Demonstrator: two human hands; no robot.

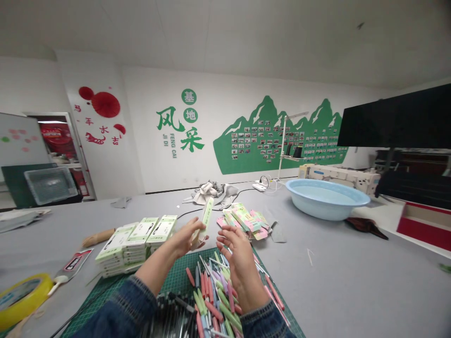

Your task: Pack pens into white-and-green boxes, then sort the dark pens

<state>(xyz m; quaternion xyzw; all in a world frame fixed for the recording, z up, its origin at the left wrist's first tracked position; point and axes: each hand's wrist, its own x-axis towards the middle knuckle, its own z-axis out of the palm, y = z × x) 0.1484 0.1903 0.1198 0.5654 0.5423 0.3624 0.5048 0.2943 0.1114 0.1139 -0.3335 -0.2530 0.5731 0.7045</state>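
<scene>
My left hand (190,237) is closed around a slim pale green and white box (207,212), which it holds upright and tilted a little. To its right, my right hand (237,256) is raised with fingers apart and slightly curled, holding nothing. Beneath both hands lies a pile of pastel pens (214,307) in pink, green, blue and purple. A bunch of black pens (172,312) lies beside them, partly behind my left sleeve. Left of my left hand, several stacks of white and green boxes (139,239) stand at the edge of the green cutting mat (199,257).
Pink and green cartons (246,218) lie heaped past my right hand. Crumpled cloth (213,191) sits farther back. A blue basin (326,199) stands at right, near a sewing machine (341,176). Yellow tape (38,295) and a glue tube (73,264) lie at left.
</scene>
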